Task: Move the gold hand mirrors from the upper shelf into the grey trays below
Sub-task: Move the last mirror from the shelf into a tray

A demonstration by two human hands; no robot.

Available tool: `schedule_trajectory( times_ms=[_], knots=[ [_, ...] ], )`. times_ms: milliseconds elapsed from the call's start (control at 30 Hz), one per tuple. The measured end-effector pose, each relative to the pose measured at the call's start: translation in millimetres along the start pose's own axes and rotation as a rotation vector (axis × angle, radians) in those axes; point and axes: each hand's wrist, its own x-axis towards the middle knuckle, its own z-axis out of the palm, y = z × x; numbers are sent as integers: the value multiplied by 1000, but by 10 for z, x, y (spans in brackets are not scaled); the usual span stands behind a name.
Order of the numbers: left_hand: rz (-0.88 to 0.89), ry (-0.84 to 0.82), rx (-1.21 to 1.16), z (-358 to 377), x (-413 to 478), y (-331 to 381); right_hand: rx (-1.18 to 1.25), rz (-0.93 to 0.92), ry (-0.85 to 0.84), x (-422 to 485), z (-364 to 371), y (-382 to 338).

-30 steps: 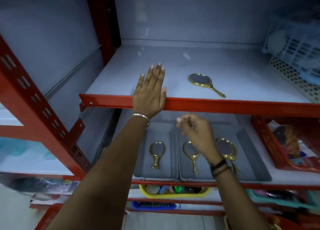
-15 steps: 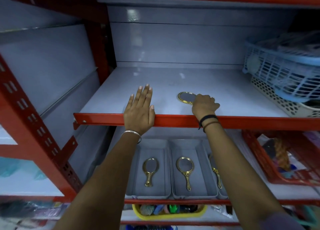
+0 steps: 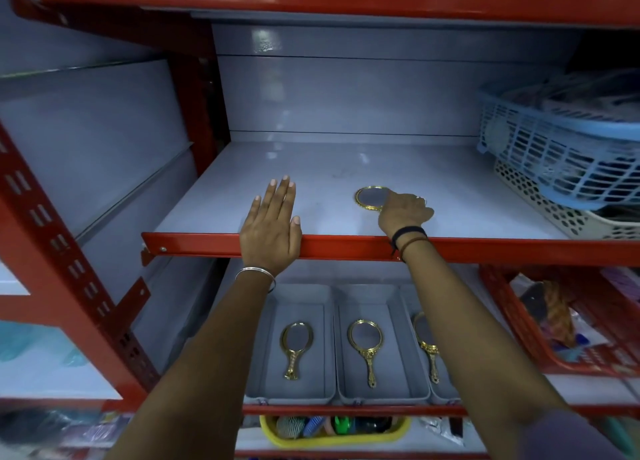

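One gold hand mirror lies on the grey upper shelf. My right hand is closed over its handle, which is hidden; the round head sticks out to the left. My left hand rests flat, fingers spread, on the shelf's red front edge. Below stand three grey trays side by side. The left tray holds a gold mirror. The middle tray holds another gold mirror. A third gold mirror lies in the right tray, partly behind my right forearm.
A blue basket sits on a white basket at the upper shelf's right end. A red basket of items stands right of the trays. A yellow bin of small items sits on the shelf below. Red uprights frame the left side.
My right hand rose from the lower trays to the upper shelf and closed on the mirror's handle. My left hand stayed on the shelf edge. The view tilted upward.
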Motion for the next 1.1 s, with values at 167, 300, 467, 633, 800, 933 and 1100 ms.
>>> schedule_trajectory(
  times_ms=[167,300,467,633,800,933,1100],
  knots=[
    [-2,10,3,-1,3,7,385,-63,-132,77,-168,228],
    [0,29,8,-8,6,16,895,-73,-254,-139,-326,425],
    [4,58,11,-7,2,24,1169,-195,-481,-857,-294,813],
    [4,72,29,11,-7,27,1225,-148,-736,-1321,309,1180],
    [-1,79,27,43,-9,24,1144,101,-819,-1414,1209,1325],
    [3,95,36,51,-1,22,1097,311,-773,-1227,1829,1295],
    [14,111,32,84,5,-2,967,359,-685,-978,2341,1229]
  ],
)
